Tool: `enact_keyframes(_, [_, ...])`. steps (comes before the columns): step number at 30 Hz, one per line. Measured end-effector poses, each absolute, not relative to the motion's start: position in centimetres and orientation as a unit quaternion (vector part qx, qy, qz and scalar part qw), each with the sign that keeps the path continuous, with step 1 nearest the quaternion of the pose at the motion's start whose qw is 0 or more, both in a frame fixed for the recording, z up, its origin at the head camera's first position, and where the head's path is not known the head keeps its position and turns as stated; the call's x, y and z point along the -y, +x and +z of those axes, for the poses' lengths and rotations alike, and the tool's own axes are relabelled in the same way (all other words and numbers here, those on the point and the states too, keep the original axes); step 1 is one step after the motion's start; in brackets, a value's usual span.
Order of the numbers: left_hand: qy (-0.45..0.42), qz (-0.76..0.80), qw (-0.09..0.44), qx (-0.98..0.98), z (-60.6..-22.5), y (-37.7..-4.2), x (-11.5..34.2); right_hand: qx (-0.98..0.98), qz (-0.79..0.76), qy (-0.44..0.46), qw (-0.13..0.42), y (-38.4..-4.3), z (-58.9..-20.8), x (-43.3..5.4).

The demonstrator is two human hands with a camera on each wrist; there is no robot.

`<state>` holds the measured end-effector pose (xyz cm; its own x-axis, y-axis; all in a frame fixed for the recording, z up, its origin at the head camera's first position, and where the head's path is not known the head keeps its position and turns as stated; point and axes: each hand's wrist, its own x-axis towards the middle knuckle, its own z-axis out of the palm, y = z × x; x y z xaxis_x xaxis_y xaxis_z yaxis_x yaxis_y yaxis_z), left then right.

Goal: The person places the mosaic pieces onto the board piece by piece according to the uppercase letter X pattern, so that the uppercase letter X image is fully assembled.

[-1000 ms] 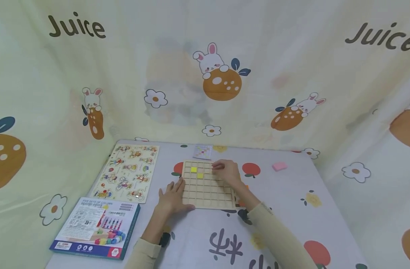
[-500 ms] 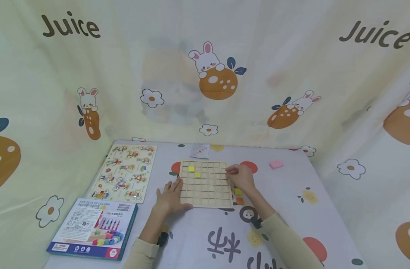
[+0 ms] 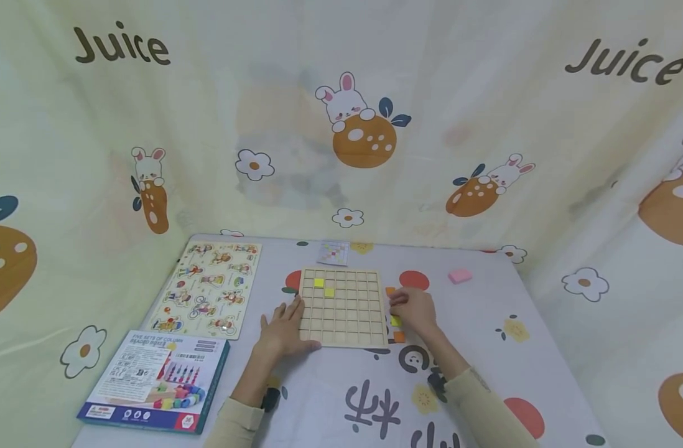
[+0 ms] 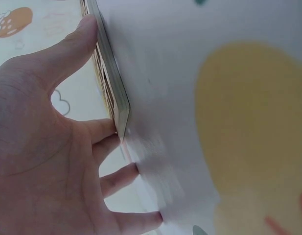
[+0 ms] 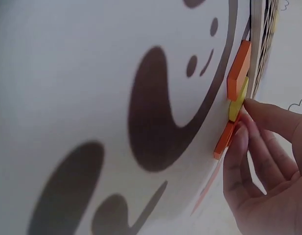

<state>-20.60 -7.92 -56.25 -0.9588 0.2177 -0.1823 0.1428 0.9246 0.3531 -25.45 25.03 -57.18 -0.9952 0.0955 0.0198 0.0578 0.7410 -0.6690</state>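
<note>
My left hand [image 3: 282, 328] lies at the left front corner of a wooden grid board [image 3: 344, 317], its fingers spread on the cloth and its thumb along the front edge. Two yellow tiles [image 3: 319, 282] sit in the board's upper left squares. My right hand [image 3: 415, 309] is beside the board's right edge, over a column of small square tiles. In the right wrist view, the thumb is at a yellow tile [image 5: 238, 100] and the index fingertip by an orange tile [image 5: 223, 141]; I cannot tell whether they pinch one. Another orange tile [image 5: 239, 71] lies nearer.
A small pattern card [image 3: 333, 253] lies behind the board. To the left are a picture puzzle board [image 3: 207, 289] and a boxed bead toy [image 3: 153, 381]. A pink block [image 3: 460, 275] lies at the right back. Printed curtains surround the cloth-covered table [image 3: 330, 398].
My right hand has moved from above the board's upper right squares rightward and toward me, to the tiles beside the board. The left hand stays at the corner. The head view has shifted slightly.
</note>
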Motion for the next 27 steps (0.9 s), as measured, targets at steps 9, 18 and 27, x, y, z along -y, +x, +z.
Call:
enact_keyframes(9, [0.091, 0.169, 0.108, -0.975, -55.8, -20.5, 7.8, 0.955, 0.290, -0.055, 0.040, -24.6, -56.7, -25.5])
enact_keyframes(18, [0.091, 0.172, 0.111, -0.974, -56.1, -20.5, 7.9, 0.948, 0.314, -0.047, 0.013, -25.1, -56.5, -25.8])
enact_keyframes(27, [0.086, 0.160, 0.119, -0.976, -56.3, -20.6, 7.8, 0.924, 0.378, -0.053, 0.023, -26.2, -55.9, -25.5])
